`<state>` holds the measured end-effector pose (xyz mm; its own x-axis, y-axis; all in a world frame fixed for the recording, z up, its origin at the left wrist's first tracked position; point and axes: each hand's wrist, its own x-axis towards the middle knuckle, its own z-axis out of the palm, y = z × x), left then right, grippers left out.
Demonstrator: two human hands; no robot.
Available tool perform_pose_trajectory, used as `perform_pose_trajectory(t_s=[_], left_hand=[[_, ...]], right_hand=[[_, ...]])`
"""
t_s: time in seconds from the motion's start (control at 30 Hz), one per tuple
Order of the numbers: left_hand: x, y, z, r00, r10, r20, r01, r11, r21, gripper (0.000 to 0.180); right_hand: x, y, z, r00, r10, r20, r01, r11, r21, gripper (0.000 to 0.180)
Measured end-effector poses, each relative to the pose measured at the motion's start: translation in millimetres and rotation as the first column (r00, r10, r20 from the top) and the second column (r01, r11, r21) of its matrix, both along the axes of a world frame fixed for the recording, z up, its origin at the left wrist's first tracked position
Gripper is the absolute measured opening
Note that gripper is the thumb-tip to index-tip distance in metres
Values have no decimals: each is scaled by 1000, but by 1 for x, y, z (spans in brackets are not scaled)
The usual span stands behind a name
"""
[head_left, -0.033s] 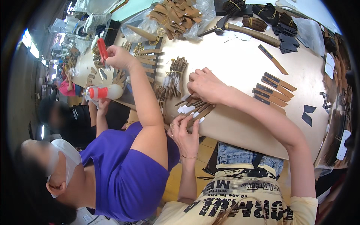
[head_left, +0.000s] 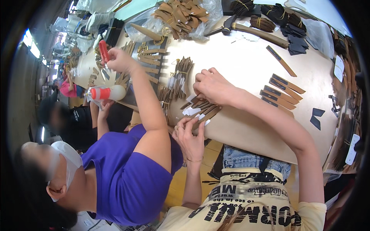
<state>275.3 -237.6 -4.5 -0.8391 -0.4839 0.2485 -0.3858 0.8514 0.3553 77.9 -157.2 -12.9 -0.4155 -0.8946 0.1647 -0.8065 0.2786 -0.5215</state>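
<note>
A bundle of thin brown leather strips [head_left: 210, 112] with white paper tags lies at the table's near edge, between my hands. My right hand [head_left: 214, 86] rests over its far end with the fingers curled down around the strips; the fingertips are partly hidden. At the tagged near end, my left hand [head_left: 189, 138] has its fingers bent and its thumb raised, pinching at the strips. Just left and beyond lies another bundle of tagged brown strips [head_left: 181, 73]. To my right, several flat tan strips with dark ends [head_left: 283, 90] lie in a row.
At my left, a person in a purple shirt [head_left: 127, 173] holds a red-handled tool [head_left: 103, 52] and a white bottle with a red band [head_left: 106, 93]. A hammer [head_left: 254, 32] lies across the back, near a heap of brown pieces [head_left: 181, 17]. Dark pieces [head_left: 316, 117] lie right.
The neighbour's hand with the red-handled tool has shifted slightly left and down. My own hands and the strips look almost the same.
</note>
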Motion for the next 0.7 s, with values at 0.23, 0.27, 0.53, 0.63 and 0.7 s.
perform_pose_trajectory(t_s=[0.23,0.27,0.53,0.63,0.7], left_hand=[[4,0,0,996,39,-87,-31,996,84,18],[5,-1,3,986,66,-153,-51,994,97,17],[0,-6,45,712,134,-690,-78,991,111,10],[-16,12,55,599,161,-784,30,974,224,11],[-30,24,57,597,72,-799,105,980,167,13]], right_hand=[[-3,38,37,995,-57,-81,45,990,-132,9],[1,48,45,996,-52,-67,37,979,-203,10],[50,71,38,970,118,211,-125,992,22,13],[59,52,20,989,48,137,-64,991,117,15],[63,47,13,1000,-10,29,8,998,65,18]])
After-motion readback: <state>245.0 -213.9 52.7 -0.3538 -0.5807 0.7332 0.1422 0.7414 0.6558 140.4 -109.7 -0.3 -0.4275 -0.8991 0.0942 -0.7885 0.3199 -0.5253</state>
